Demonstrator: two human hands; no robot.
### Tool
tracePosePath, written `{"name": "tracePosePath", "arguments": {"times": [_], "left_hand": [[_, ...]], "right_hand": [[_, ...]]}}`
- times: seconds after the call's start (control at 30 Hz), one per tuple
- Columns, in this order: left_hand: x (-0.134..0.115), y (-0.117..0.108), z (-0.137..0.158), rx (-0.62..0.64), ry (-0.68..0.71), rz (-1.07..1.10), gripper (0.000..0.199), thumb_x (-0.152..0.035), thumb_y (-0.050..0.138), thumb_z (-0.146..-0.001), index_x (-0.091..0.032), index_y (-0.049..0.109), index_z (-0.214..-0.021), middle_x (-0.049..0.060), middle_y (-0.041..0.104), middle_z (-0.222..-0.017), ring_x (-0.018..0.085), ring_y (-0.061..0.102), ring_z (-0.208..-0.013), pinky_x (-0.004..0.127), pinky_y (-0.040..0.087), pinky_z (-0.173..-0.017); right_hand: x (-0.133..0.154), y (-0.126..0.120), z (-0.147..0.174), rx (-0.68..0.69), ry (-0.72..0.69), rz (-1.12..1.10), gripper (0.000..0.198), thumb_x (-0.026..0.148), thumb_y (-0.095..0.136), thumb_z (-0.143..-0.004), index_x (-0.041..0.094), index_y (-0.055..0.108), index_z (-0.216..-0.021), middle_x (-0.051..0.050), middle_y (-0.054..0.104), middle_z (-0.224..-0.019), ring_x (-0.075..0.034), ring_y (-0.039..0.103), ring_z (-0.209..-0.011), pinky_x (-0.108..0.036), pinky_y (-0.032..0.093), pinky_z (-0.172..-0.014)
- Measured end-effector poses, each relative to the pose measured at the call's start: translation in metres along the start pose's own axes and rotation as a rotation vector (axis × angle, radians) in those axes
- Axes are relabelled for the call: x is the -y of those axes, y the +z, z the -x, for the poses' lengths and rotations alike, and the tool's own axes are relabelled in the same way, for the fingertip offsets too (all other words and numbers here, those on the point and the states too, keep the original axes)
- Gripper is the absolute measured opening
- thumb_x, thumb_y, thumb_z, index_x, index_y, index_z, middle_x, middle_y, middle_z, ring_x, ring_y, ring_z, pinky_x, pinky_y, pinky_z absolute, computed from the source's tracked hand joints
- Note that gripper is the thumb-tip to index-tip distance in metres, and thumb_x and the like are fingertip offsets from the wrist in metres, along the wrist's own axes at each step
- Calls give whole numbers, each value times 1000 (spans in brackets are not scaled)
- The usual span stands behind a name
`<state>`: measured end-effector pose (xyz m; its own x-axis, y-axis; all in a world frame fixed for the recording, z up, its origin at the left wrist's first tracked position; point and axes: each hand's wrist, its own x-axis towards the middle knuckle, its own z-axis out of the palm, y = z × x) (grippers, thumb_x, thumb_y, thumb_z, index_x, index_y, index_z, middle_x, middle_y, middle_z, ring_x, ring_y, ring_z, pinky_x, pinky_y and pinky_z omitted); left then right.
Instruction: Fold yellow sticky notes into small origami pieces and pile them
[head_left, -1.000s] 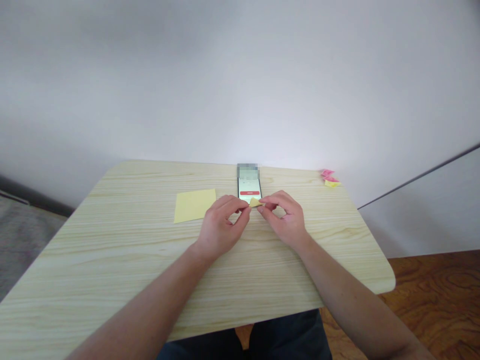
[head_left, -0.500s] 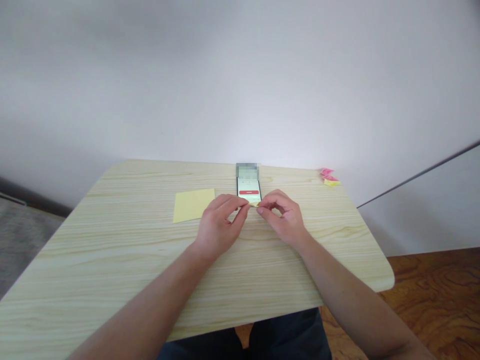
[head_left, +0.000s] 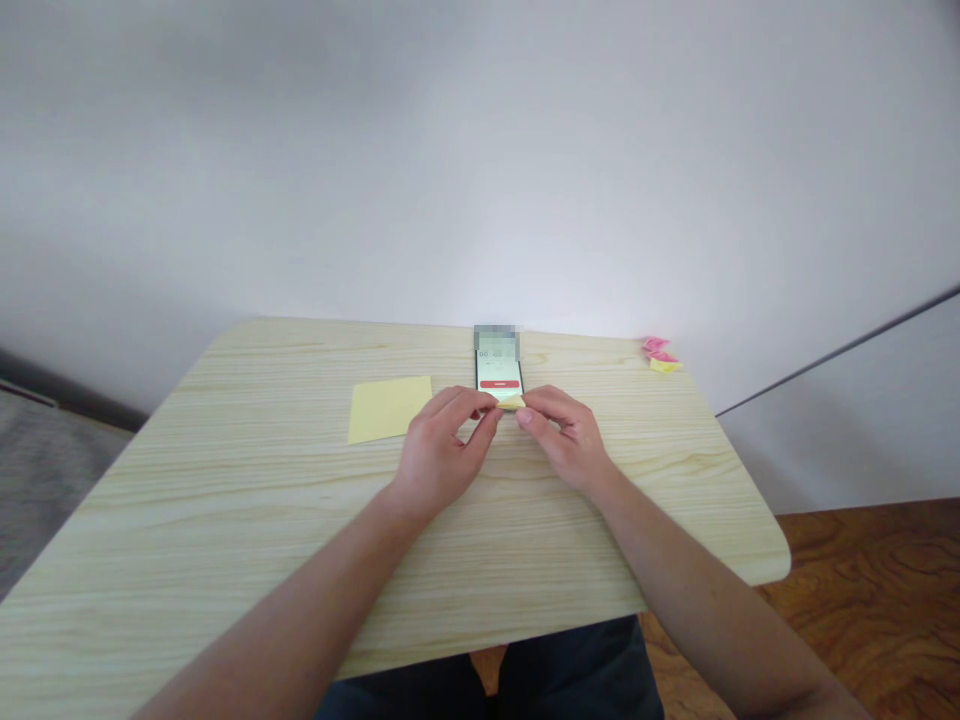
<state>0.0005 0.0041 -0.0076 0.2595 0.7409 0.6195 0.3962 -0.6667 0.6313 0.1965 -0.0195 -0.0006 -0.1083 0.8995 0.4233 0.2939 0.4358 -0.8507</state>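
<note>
Between my two hands is a small folded piece of yellow paper (head_left: 511, 402), held just above the table in front of the phone. My left hand (head_left: 444, 440) pinches its left end between thumb and fingertips. At its right end, my right hand (head_left: 564, 430) closes thumb and index finger on the paper. The fingers hide part of its folds. Behind the paper lies a phone (head_left: 499, 370) with a lit screen and a red bar; its lower end is partly covered. A flat yellow sheet (head_left: 386, 408) rests on the table just left of my left hand.
Pink folded paper (head_left: 655, 346) and a yellow paper piece (head_left: 664, 366) lie near the back right corner of the pale wooden table (head_left: 262, 480). A white wall (head_left: 480, 180) stands along the table's back edge.
The fingers of my right hand have shifted slightly on the folded paper, and more of its yellow surface shows. My left hand keeps its pinch.
</note>
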Motion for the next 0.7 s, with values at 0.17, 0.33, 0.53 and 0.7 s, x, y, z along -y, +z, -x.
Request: {"name": "tracePosePath", "arguments": {"times": [0.17,0.33,0.53,0.7], "left_hand": [[0,1,1,16,10,17,8,-21,67,-92,-22,69,-100,3,70,-90,17,64,-85,33,51,-80],[-3,1,2,73,-11,58,6,-23,68,-90,-22,68,-97,4,69,-91,19,64,-88,35,51,-81],[-7,-2,0,119,-184,166,12,-28,66,-92,-22,66,-102,3,71,-96,18,65,-89,35,52,-84],[-5,1,-1,101,-250,265,22,-35,68,-92,-22,66,-110,3,72,-99,16,65,-83,32,52,-79]], "right_hand": [[-2,2,0,-22,44,-42,18,38,68,-95,27,78,-105,-6,74,-106,-21,68,-100,-36,54,-88],[0,3,0,-59,23,-37,12,36,71,-93,26,76,-97,-6,73,-110,-21,68,-104,-38,54,-92],[-1,2,3,-71,79,-50,12,35,76,-88,24,74,-93,-6,74,-102,-22,69,-97,-38,55,-89],[-3,4,4,-70,146,-78,17,37,78,-86,23,72,-92,-4,75,-92,-20,70,-86,-35,56,-83]]}}
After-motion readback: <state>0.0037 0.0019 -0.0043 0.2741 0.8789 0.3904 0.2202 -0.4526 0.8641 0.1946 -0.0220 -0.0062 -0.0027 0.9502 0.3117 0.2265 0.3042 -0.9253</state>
